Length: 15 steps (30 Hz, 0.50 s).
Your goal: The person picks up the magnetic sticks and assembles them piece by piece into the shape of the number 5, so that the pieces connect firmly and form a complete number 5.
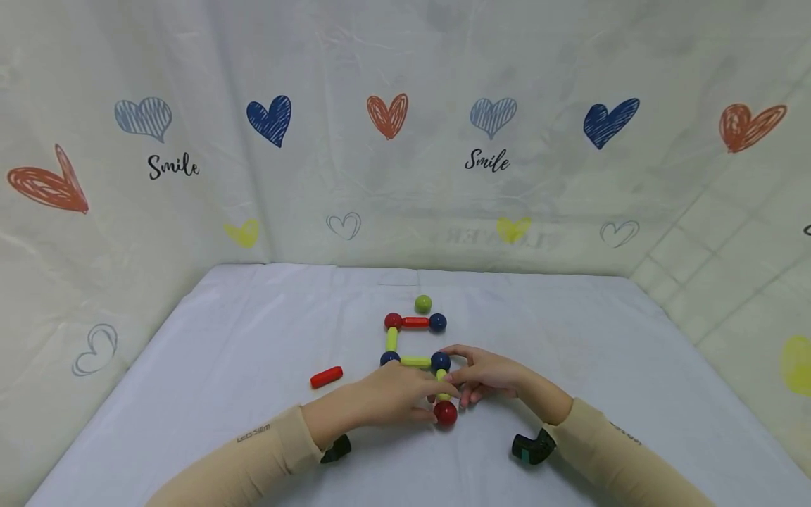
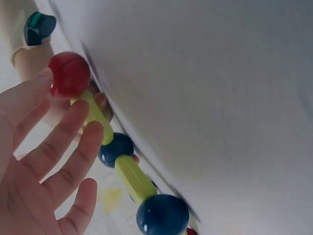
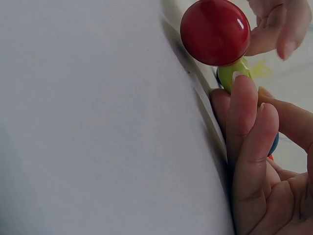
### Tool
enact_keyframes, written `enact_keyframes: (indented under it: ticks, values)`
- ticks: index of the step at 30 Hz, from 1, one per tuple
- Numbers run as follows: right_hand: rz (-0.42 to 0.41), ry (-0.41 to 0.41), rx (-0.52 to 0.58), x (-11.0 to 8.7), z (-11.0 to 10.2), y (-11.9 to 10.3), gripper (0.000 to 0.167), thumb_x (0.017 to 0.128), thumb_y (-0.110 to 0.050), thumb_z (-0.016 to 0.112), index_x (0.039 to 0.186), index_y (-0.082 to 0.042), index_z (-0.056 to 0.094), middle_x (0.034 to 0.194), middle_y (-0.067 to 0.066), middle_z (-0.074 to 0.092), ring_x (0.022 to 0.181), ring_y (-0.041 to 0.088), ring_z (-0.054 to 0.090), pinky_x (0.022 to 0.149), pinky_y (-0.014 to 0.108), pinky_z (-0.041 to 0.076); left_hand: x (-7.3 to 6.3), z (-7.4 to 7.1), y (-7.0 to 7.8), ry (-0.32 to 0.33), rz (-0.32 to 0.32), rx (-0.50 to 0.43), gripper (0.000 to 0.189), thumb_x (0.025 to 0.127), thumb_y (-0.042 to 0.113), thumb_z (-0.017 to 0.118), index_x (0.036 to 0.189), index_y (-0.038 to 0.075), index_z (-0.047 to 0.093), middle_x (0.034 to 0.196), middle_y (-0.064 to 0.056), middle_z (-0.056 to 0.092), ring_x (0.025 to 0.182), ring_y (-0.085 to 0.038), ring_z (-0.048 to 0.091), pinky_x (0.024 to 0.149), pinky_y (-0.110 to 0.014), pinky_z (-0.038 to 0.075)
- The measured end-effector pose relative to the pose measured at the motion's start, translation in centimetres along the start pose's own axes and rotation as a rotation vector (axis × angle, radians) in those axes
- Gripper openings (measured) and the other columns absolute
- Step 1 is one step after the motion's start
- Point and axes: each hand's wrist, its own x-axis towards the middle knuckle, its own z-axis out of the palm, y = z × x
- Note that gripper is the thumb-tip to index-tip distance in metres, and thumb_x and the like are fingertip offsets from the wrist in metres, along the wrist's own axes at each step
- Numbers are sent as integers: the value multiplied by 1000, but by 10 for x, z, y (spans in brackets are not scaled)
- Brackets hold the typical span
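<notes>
On the table lies a chain of balls and ribbed rods, resembling a magnetic building set. My left hand (image 1: 399, 394) is beside its near end. In the left wrist view the thumb touches the red ball (image 2: 69, 75), while the fingers extend loosely alongside the yellow-green rod (image 2: 100, 120). My right hand (image 1: 491, 374) holds the blue ball (image 1: 440, 361) at the rod's other end, index finger behind it and thumb in front near the rod. Its other fingers curl low by the rod in the right wrist view. Another yellow-green rod (image 1: 415, 362) runs left to a second blue ball (image 1: 389, 358), partly covered by the left hand.
Farther back, the chain continues with a yellow-green rod (image 1: 392, 339), a red ball (image 1: 393, 321), a red rod (image 1: 415, 322) and a blue ball (image 1: 438, 322). A loose green ball (image 1: 423, 303) sits behind. A loose red rod (image 1: 326, 377) lies left, on the white tablecloth (image 1: 253, 331).
</notes>
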Motion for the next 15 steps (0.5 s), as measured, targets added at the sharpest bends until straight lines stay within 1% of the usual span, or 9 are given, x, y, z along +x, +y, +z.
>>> enact_keyframes:
  ticks: [2,4,6,11,15]
  values:
    - [0,4,-3,0,0,0,67,101,-14,63,157,-1,27,76,7,69,57,11,65,58,19,52,-3,-2,-3,11,-31,-31,48,94,34,77,139,33,62,96,17,67,78,3,55,66,-18,43]
    - [3,9,-7,0,1,-1,67,101,-15,64,157,-2,28,78,7,69,58,11,65,59,19,52,-9,-6,-6,24,-69,-67,49,95,33,76,142,33,60,98,15,68,79,1,58,67,-18,45]
    - [8,14,-11,1,1,-1,67,101,-17,65,156,-2,29,79,7,69,58,12,65,59,19,52,-16,-11,-10,50,-97,-105,50,96,32,75,143,31,59,102,11,70,83,-3,61,69,-17,48]
    - [13,24,-18,1,1,-1,69,100,-19,68,156,-3,31,77,6,69,57,11,66,58,18,52,-37,-21,-21,123,-173,-171,46,98,29,73,142,25,60,108,4,70,91,-13,64,77,-26,52]
    - [12,32,-23,-1,1,-2,70,100,-19,69,156,-3,31,77,6,69,57,12,65,58,19,51,-54,-27,-31,173,-251,-190,44,98,26,73,140,22,61,109,3,69,94,-15,63,79,-31,53]
